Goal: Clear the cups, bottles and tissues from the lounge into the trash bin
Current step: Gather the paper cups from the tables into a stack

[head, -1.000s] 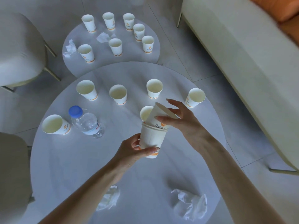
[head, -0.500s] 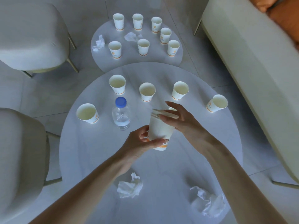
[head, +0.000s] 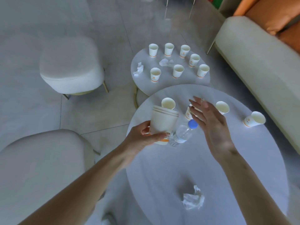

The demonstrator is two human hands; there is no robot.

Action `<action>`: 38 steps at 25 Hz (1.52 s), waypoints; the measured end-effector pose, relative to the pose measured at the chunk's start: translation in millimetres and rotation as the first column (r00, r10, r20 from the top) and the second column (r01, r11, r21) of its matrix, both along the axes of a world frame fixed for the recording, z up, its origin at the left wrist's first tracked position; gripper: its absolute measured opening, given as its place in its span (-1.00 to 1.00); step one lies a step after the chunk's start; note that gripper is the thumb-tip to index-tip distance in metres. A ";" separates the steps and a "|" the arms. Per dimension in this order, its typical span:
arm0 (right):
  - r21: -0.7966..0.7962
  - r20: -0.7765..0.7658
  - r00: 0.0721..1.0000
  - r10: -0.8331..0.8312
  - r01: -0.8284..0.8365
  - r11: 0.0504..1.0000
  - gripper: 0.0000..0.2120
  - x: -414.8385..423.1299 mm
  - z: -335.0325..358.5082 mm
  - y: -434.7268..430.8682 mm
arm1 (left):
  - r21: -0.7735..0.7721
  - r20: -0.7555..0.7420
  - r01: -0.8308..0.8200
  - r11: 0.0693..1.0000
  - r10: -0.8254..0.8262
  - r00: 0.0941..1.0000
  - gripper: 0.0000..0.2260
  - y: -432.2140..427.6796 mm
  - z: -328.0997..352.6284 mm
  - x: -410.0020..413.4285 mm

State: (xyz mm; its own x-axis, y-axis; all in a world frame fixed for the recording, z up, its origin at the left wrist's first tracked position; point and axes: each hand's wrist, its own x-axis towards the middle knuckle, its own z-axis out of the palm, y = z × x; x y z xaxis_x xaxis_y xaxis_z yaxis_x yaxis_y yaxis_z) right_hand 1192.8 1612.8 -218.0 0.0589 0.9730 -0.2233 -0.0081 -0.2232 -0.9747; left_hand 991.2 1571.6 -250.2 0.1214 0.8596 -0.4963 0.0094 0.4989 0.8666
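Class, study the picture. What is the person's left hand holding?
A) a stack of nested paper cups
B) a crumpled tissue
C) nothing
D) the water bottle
A: the left hand grips a stack of nested paper cups, with several rims showing at its top. The right hand is open and holds nothing.

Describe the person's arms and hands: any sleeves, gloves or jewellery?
The left forearm and right forearm are bare to the frame edge, no sleeves in view. The left hand and right hand wear no gloves, and no ring, watch or bracelet shows. The fingernails look long; blur hides any polish.
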 end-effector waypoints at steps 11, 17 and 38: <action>-0.240 0.293 0.956 0.026 0.047 0.970 -0.51 -95.6 -85.5 1.7 | -0.069 -0.037 -0.008 0.998 0.005 0.999 -0.62 11.7 -17.9 -117.2; -0.338 0.587 0.741 0.326 -0.142 0.930 -0.18 -108.5 -145.9 2.3 | -0.151 -0.090 -0.053 0.987 0.040 0.995 -0.41 16.3 -67.2 -109.0; -0.234 0.512 0.851 0.118 0.006 0.972 -0.40 -115.1 -109.5 115.7 | -0.168 -0.164 -0.085 0.982 0.057 0.985 -0.62 88.8 -86.1 -104.7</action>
State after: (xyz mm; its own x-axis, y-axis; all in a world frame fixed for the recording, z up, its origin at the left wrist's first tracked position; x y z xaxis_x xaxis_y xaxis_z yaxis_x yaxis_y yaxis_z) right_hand 1077.6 1728.4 -327.4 0.1730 0.9078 -0.3820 0.5041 -0.4148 -0.7575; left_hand 886.5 1660.4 -336.3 -0.0284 0.7620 -0.6469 0.0981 0.6462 0.7568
